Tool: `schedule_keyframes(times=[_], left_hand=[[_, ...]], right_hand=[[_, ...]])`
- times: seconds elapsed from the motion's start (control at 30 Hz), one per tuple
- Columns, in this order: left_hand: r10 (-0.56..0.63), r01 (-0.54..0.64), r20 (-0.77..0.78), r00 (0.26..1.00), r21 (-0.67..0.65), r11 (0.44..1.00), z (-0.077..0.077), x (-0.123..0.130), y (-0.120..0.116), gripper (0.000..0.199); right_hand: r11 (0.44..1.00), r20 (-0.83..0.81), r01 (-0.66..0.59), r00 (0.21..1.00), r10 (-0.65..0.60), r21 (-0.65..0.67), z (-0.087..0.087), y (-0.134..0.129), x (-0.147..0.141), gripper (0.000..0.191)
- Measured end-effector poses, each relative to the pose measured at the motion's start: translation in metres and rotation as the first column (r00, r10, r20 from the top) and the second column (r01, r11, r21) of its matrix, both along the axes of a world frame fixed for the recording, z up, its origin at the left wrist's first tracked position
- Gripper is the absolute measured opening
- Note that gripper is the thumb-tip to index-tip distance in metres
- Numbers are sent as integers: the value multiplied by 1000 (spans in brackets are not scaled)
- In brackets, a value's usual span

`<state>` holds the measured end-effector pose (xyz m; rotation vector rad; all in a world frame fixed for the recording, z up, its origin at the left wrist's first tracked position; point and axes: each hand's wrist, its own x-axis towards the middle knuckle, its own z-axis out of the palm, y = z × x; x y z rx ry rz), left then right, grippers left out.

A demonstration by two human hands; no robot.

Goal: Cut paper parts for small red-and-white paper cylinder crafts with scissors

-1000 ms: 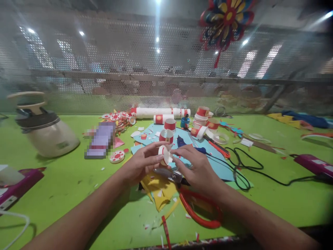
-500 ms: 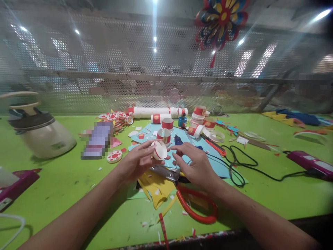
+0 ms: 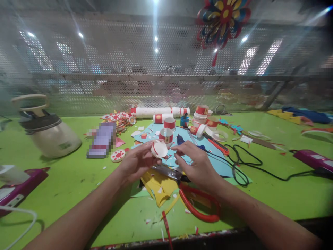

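My left hand (image 3: pixel 137 160) is closed around a small white paper cup piece (image 3: pixel 159 149) with a red stripe, its pale inside turned toward my right hand. My right hand (image 3: pixel 199 161) hovers just to the right, index finger and thumb stretched toward the piece with a gap between them; nothing shows in its fingers. Beneath both hands lie large scissors with red handles (image 3: pixel 199 208), blades pointing left, over yellow paper (image 3: pixel 160 187) and blue sheets (image 3: pixel 218 165). Just beyond the piece stand two red-and-white paper cups, the nearer one (image 3: pixel 165 136) partly behind my left hand.
At the left are a beige kettle (image 3: pixel 56 139), a phone (image 3: pixel 102 140) and a purple power strip (image 3: pixel 23 184). Farther back sit stacked paper cups (image 3: pixel 200 113), a cutter (image 3: pixel 217 146) and a tape roll (image 3: pixel 220 136). A black cable (image 3: pixel 273 176) crosses the right side.
My left hand has turned the cup piece slightly, and the red stripe now slants across its left side. My right hand keeps nearly the same pose. The whole view has shifted a little.
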<state>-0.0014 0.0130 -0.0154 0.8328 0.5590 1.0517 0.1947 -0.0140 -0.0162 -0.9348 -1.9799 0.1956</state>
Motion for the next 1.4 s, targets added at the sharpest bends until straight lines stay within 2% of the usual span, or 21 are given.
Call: schedule_keyframes(times=[0.3, 0.47, 0.6, 0.77, 1.07, 1.2, 1.4], left_hand=[[-148, 148, 52, 988, -1, 989, 4, 0, -1, 36], [-187, 187, 27, 982, 27, 982, 2, 0, -1, 37], [-207, 207, 4, 978, 46, 977, 1, -2, -2, 37], [-238, 237, -1, 971, 61, 970, 4, -1, -4, 38], [-111, 111, -10, 994, 69, 991, 4, -5, 0, 35], [-116, 117, -6, 993, 61, 991, 5, -3, -1, 35], [-126, 127, -21, 992, 51, 991, 4, 0, -4, 34]], right_hand=[[997, -48, 72, 996, -74, -42, 1, 4, 4, 14], [997, -25, 17, 1000, -19, -74, 2, 4, 1, 22], [999, -45, -8, 999, 6, -44, 2, 2, 0, 10], [997, -111, 80, 991, -77, 19, 5, 2, 6, 10], [989, -97, 145, 984, -148, -37, 11, 5, 13, 11], [993, -73, 97, 992, -102, -67, 10, 6, 11, 16], [993, -93, 42, 994, -52, -114, 4, 6, 3, 9]])
